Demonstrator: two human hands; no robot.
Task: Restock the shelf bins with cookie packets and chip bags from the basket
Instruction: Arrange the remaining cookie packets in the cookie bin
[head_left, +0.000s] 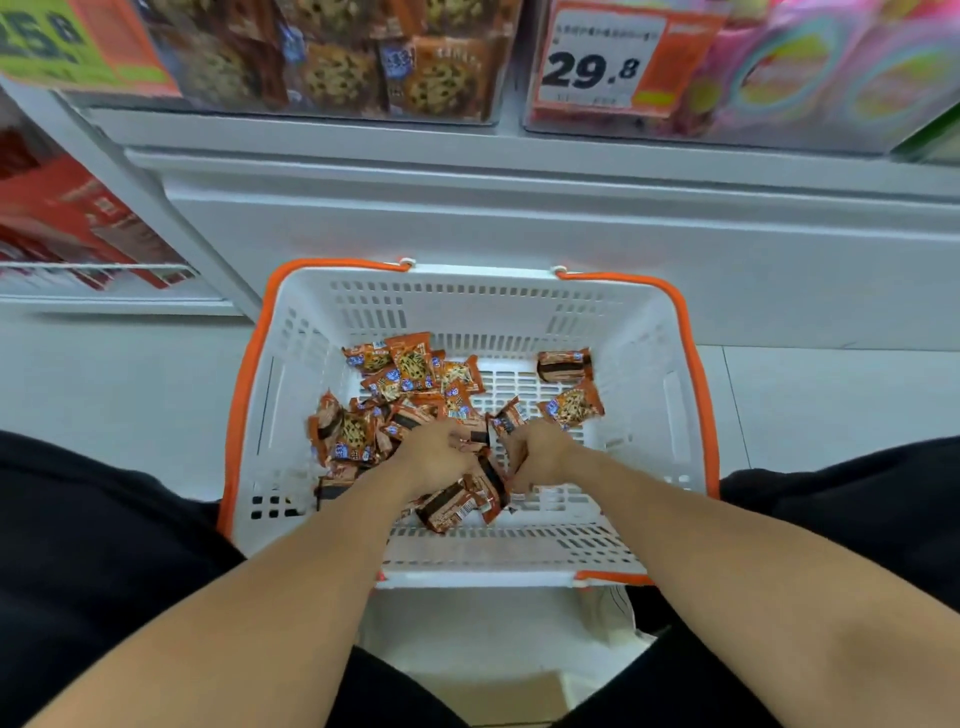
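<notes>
A white basket (467, 301) with orange handles stands on the floor between my knees. Several orange cookie packets (410, 374) lie scattered on its bottom. Both hands reach down into the pile. My left hand (436, 457) has its fingers curled round packets near the middle. My right hand (540, 452) grips other packets just beside it, with more packets hanging below both hands. Above, a clear shelf bin (337, 67) holds the same cookie packets.
A second bin (810, 73) at the upper right holds pink and yellow packets behind an orange price tag (602, 62) reading 29.8. Red boxes (67, 218) fill a lower shelf at the left. The white shelf base (519, 218) stands right behind the basket.
</notes>
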